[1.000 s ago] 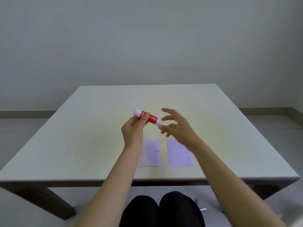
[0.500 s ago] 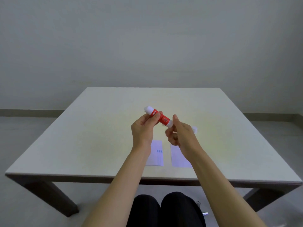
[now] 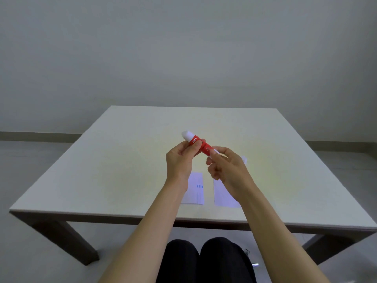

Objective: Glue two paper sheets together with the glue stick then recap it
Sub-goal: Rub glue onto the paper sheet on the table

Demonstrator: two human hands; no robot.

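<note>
A red glue stick (image 3: 201,145) with white ends is held in the air above the table, tilted with one white end up and to the left. My left hand (image 3: 180,160) grips its red body. My right hand (image 3: 224,166) pinches the lower white end with thumb and fingers. Two small white paper sheets lie flat side by side near the table's front edge: the left sheet (image 3: 196,190) has small blue marks, and the right sheet (image 3: 221,196) is partly hidden by my right wrist.
The pale square table (image 3: 122,170) stands before a bare wall. A small white object (image 3: 244,159) lies on the table just behind my right hand. My knees in dark trousers (image 3: 204,260) show below the front edge.
My right hand, open beside the glue stick a second ago, has closed on its lower white end. Both hands have stayed over the sheets.
</note>
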